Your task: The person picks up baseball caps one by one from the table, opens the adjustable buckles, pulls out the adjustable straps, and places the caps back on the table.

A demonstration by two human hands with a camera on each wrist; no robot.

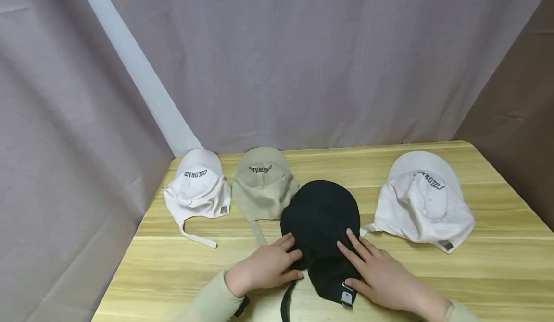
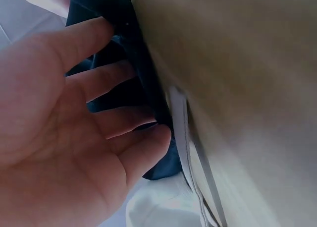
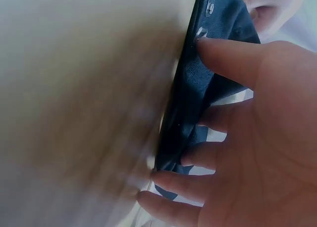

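Note:
A black baseball cap (image 1: 322, 214) lies near the front middle of the table, brim toward the back, with a metal strap buckle (image 1: 346, 297) at its lower right. My left hand (image 1: 269, 268) touches its left side with fingers spread. On the opposite side, my right hand (image 1: 383, 276) rests extended fingers along the edge, its thumb by the buckle. In the left wrist view, fingertips meet the dark fabric (image 2: 143, 73) close to the tabletop. The right wrist view shows the thumb against the black cloth (image 3: 185, 95) and the other fingers loosely spaced.
Behind the black cap, to the left, lies a beige cap (image 1: 261, 194). A white cap (image 1: 195, 192) with a loose strap is at far left, another white cap (image 1: 426, 206) at right. The wooden table (image 1: 497, 264) ends at grey curtains (image 1: 303, 62).

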